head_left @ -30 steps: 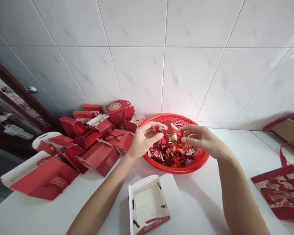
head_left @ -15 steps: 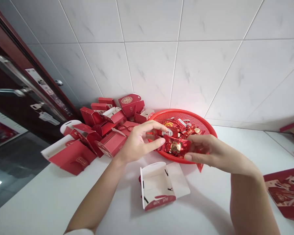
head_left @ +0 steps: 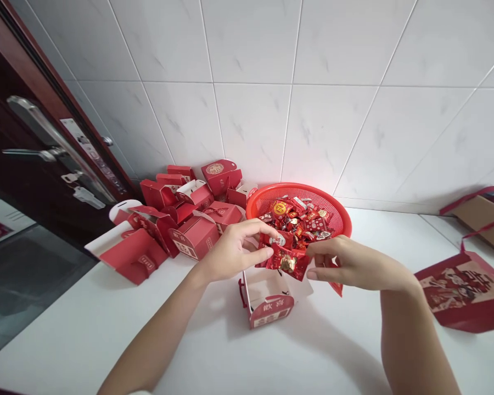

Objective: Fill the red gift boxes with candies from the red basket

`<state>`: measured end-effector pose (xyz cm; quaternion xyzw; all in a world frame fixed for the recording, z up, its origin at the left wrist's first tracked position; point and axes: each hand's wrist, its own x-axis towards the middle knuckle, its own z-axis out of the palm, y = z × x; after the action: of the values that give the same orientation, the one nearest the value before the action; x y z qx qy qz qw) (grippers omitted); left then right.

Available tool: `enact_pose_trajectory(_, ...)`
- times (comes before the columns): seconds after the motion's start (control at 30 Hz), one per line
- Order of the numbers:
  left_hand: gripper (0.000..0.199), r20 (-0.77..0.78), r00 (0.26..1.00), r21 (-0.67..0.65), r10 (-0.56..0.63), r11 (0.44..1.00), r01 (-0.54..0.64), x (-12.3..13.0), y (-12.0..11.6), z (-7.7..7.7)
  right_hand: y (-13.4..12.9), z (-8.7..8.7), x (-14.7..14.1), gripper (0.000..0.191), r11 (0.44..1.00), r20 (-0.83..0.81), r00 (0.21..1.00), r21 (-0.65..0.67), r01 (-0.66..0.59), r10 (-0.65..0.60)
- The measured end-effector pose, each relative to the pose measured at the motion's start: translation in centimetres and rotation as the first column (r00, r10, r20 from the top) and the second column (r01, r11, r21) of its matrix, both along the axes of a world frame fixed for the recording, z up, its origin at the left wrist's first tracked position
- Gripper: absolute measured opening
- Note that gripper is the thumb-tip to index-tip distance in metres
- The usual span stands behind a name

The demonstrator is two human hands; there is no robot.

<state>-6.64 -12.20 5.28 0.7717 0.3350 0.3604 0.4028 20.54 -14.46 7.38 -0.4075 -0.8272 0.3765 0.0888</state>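
Observation:
Between my hands hang red-wrapped candies (head_left: 287, 262), one with a gold figure on its wrapper. My left hand (head_left: 233, 249) pinches them between thumb and fingers at the left. My right hand (head_left: 348, 263) has its fingers closed on their right side, and another red wrapper shows beneath that hand. Just below stands a small open red gift box (head_left: 270, 311), white inside, its lid folded out to the right and partly hidden by the candies. Behind my hands sits a red plastic basket (head_left: 346, 219) heaped with wrapped candies (head_left: 302, 216).
Several red gift boxes (head_left: 195, 236) crowd the white table (head_left: 181, 334) at the left, some with open flaps. A red paper bag (head_left: 471, 291) lies at the right, near a cardboard box (head_left: 483, 219). The tiled wall (head_left: 251, 120) closes off the back; a door (head_left: 37, 131) is at the left.
My hands have moved from over the basket's front edge toward me with the candies, now above the open box's back part. The view has shifted slightly, showing more of the paper bag.

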Motion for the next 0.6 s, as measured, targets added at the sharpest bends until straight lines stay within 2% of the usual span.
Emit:
enact_pose_trajectory(0.13, 0.019, -0.05, 0.998, 0.064, 0.033, 0.998, -0.03, -0.2, -0.5, -0.2, 0.1, -0.9, -0.7, 0.04, 1.0, -0.042, 0.999, -0.001, 0.021, -0.021)
enact_pose_trajectory(0.23, 0.02, -0.12, 0.992, 0.114, 0.039, 0.993, -0.025, -0.6, -0.8, -0.1, 0.0, -1.2, -1.0, 0.035, 0.998, -0.032, 0.998, -0.025, 0.06, -0.06)
enact_pose_trajectory(0.4, 0.022, -0.244, 0.97, 0.171, -0.002, 0.984, 0.045, -0.9, -1.0, -0.1, -0.4, -1.2, -1.3, 0.031, 0.996, -0.029, 0.996, -0.032, 0.084, -0.085)
enact_pose_trajectory(0.6, 0.027, -0.354, 0.931, 0.152, -0.085, 0.977, 0.147, -1.1, -0.8, -0.2, -0.7, -1.1, -1.1, 0.027, 0.995, -0.071, 0.993, -0.018, 0.097, -0.098)
